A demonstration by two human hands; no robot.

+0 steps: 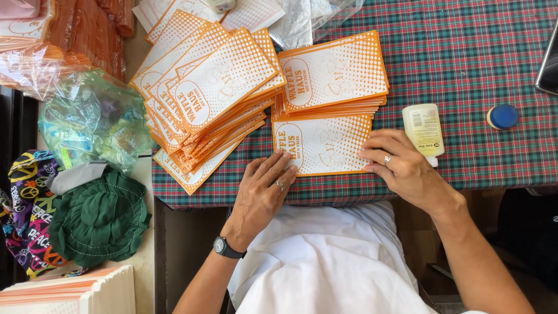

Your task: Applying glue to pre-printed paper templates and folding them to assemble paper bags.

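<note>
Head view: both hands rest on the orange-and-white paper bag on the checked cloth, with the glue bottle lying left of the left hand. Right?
Not quite. In the head view the glue bottle lies just beyond the right hand, not by the left hand. Both hands do rest on the paper bag on the checked cloth.

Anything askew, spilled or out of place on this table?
The left stack of orange-and-white paper bags is fanned out and slanted, unlike the squared stack beside it. The glue bottle lies on its side with its blue cap off, apart to the right. Nothing looks spilled.

2 hands [260,189] [401,166] on orange paper bag [322,144]
</note>
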